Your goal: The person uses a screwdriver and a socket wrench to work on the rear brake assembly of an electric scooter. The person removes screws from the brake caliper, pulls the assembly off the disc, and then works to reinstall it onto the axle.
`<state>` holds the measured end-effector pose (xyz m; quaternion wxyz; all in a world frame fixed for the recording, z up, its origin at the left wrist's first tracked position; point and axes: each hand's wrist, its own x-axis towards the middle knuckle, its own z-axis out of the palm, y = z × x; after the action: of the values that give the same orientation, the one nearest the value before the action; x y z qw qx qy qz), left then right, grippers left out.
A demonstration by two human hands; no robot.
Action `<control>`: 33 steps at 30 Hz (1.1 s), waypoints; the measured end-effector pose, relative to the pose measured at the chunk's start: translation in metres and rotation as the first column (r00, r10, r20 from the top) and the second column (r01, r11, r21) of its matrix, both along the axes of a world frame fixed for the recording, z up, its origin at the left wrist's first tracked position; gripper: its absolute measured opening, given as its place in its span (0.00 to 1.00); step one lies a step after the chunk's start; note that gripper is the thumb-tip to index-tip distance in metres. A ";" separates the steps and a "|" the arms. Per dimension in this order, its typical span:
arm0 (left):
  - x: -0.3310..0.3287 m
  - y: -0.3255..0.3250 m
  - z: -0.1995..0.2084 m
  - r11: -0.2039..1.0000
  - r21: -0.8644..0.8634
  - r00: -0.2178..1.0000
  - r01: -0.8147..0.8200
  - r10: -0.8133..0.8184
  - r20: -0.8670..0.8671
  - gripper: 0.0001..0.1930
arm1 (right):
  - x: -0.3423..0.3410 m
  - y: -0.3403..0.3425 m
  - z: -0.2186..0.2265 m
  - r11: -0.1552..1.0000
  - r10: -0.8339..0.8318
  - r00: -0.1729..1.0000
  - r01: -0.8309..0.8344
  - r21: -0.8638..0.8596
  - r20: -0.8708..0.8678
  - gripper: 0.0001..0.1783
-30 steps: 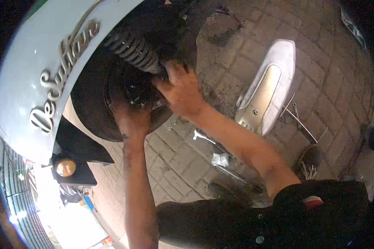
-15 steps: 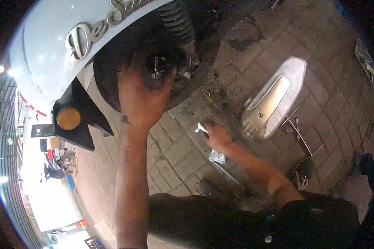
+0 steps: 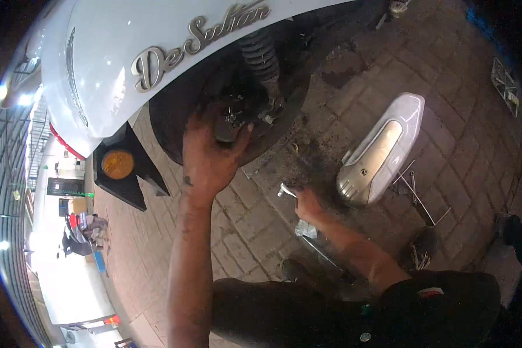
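Right hand [image 3: 310, 206] has moved: a second ago at the lower end of the shock absorber [image 3: 260, 55], now down at the silver ratchet [image 3: 286, 190] on the paving [image 3: 238, 226]. Its fingers are curled together round the ratchet's handle, metal head poking out toward the wheel [image 3: 169, 130]. Left hand [image 3: 210, 159] is at the wheel, below the hub fittings [image 3: 233, 116]; thumb well apart from the fingers, fingertips too dark to tell contact. Small clear bag [image 3: 305, 229] just beside right hand. White-and-gold cover [image 3: 383, 148] lies on the paving to the right.
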<state>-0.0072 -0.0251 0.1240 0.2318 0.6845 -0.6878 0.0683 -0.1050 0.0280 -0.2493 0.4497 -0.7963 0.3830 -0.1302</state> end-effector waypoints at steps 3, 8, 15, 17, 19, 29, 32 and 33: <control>0.002 -0.001 0.000 0.999 -0.037 1.000 0.003 -0.002 0.008 0.19 | 0.008 -0.005 0.011 0.991 -0.008 1.000 0.010 0.133 -0.013 0.26; 0.003 -0.001 -0.002 0.997 -0.014 0.997 -0.076 0.076 -0.010 0.19 | 0.012 -0.013 0.013 0.999 -0.016 0.987 0.021 0.032 -0.157 0.20; 0.015 0.007 -0.005 0.992 -0.036 0.992 -0.124 0.124 0.009 0.20 | -0.005 -0.002 0.026 0.961 -0.147 0.988 0.153 0.232 -0.042 0.21; 0.014 0.005 -0.002 0.993 -0.003 0.993 -0.121 0.121 0.001 0.20 | -0.010 -0.004 0.037 0.952 -0.247 0.963 0.221 0.211 0.105 0.20; 0.014 0.003 -0.008 0.993 0.011 0.993 -0.115 0.115 -0.013 0.20 | -0.012 -0.017 0.072 0.934 -0.303 0.934 0.251 0.254 0.192 0.18; 0.014 -0.006 -0.010 0.985 0.033 0.983 -0.169 0.166 0.075 0.28 | 0.004 -0.062 0.186 0.805 -0.594 0.436 0.319 0.501 0.676 0.27; 0.017 -0.011 -0.024 0.981 0.035 0.980 -0.189 0.187 0.063 0.26 | 0.008 -0.077 0.193 0.817 -0.576 0.458 0.347 0.460 0.678 0.29; 0.016 -0.014 -0.027 0.982 0.019 0.980 -0.189 0.188 0.060 0.23 | 0.013 -0.080 0.193 0.810 -0.586 0.466 0.351 0.470 0.662 0.30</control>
<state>0.0089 -0.0392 0.0973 0.1958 0.7471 -0.6271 0.1013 -0.0921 -0.0524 -0.0559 0.6184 -0.4499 0.3662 -0.5302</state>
